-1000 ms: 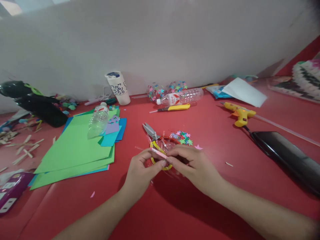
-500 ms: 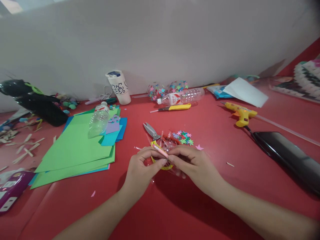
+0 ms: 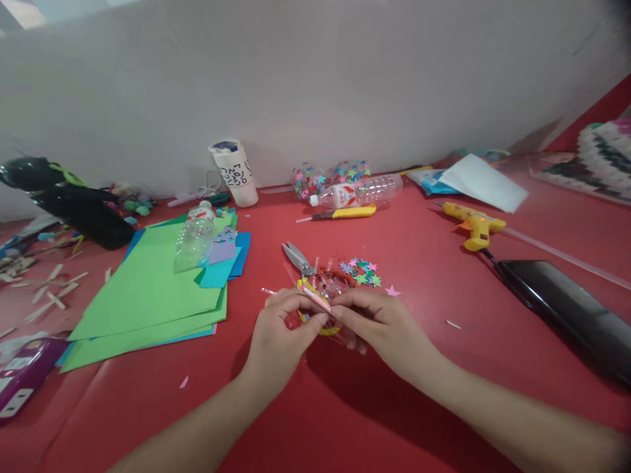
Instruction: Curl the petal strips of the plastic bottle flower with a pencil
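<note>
My left hand (image 3: 286,328) and my right hand (image 3: 372,323) meet at the centre, thumbs and fingers pinching a narrow pink strip (image 3: 315,297). The strip lies along a yellow band (image 3: 329,330) on a clear plastic piece (image 3: 331,286) with cut, upright flaps, which looks like part of a bottle. My hands partly hide it. Just behind it lie scissors (image 3: 298,258) with grey blades apart; their handles are mostly covered. To the right of the plastic piece is a pile of coloured foam stars (image 3: 363,270), with one pink star (image 3: 393,291) apart.
Green sheets (image 3: 152,289) with a clear bottle (image 3: 196,236) lie left. Behind are a white tumbler (image 3: 234,172), a lying bottle (image 3: 362,190) and a yellow cutter (image 3: 352,211). To the right are a yellow glue gun (image 3: 476,225) and a black case (image 3: 562,309).
Both hands stay nearly in place, still pinching the pink strip. The clear plastic piece and its flaps have turned very slightly.
</note>
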Motion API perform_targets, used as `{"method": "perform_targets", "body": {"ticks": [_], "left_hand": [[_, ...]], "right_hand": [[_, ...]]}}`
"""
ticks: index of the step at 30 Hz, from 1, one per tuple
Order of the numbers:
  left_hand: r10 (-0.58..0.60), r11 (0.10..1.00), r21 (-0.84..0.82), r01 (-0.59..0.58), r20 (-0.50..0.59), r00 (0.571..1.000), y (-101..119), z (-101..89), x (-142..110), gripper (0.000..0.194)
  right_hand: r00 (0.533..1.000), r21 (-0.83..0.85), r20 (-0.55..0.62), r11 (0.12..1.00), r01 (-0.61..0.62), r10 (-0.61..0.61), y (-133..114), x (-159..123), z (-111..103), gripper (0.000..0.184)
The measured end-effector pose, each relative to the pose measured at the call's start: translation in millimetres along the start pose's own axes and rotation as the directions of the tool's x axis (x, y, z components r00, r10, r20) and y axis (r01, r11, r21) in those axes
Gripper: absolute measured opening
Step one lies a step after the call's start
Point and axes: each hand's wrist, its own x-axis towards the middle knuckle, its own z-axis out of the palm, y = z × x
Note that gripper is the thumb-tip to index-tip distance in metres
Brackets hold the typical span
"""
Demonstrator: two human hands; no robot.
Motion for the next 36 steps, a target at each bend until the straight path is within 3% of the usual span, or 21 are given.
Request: {"method": "perform_targets", "body": {"ticks": [5,9,14,19,23,26,28,31,33,36], "left_hand": [[-0.071,0.996,-0.050,0.073,0.039,0.997,-4,0.3,0,0.006],[-0.031,1.000,-0.003,0.031,0.005,0.999,-3,0.6,-1,0.007],[0.018,0.999,0.050,-0.018,0.004,1.000,-1,-0.4,0,0.006],[-0.015,0.998,0.066,0.012,0.046,0.999,-3,-3.3,1,0.005],[0.069,0.991,0.104,-0.078,0.088,0.994,-7,-5.9,1,0.003],[0.170,0.958,0.230,-0.172,0.028,0.985,-8,-8.3,0,0.016],[0.303,0.896,0.330,-0.296,0.031,0.952,-8,-10.5,0,0.019],[0.500,0.750,0.430,-0.503,0.130,0.856,-8,-14.5,1,0.007],[0.567,0.675,0.463,-0.575,0.174,0.805,-8,-16.8,1,0.006],[0.592,0.630,0.484,-0.607,0.206,0.779,-8,-19.3,2,0.007]], "right_hand": [[0.998,-0.144,-0.015,0.988,0.050,-0.053,4,1,0,0.015],[0.993,-0.272,-0.024,0.956,0.108,-0.119,4,1,0,0.017],[0.990,-0.318,-0.030,0.940,0.123,-0.140,3,0,-1,0.017],[0.984,-0.327,-0.003,0.930,0.165,-0.176,4,0,0,0.018],[0.988,-0.317,0.025,0.936,0.153,-0.153,3,0,-1,0.017],[0.993,-0.267,0.054,0.956,0.117,-0.106,1,0,-2,0.017],[0.991,-0.276,0.082,0.953,0.125,-0.106,-1,0,-4,0.017],[0.973,-0.379,0.136,0.898,0.224,-0.185,-1,1,-6,0.016],[0.951,-0.454,0.167,0.836,0.308,-0.260,0,1,-7,0.016],[0.921,-0.504,0.198,0.771,0.389,-0.336,2,0,-7,0.017]]}}
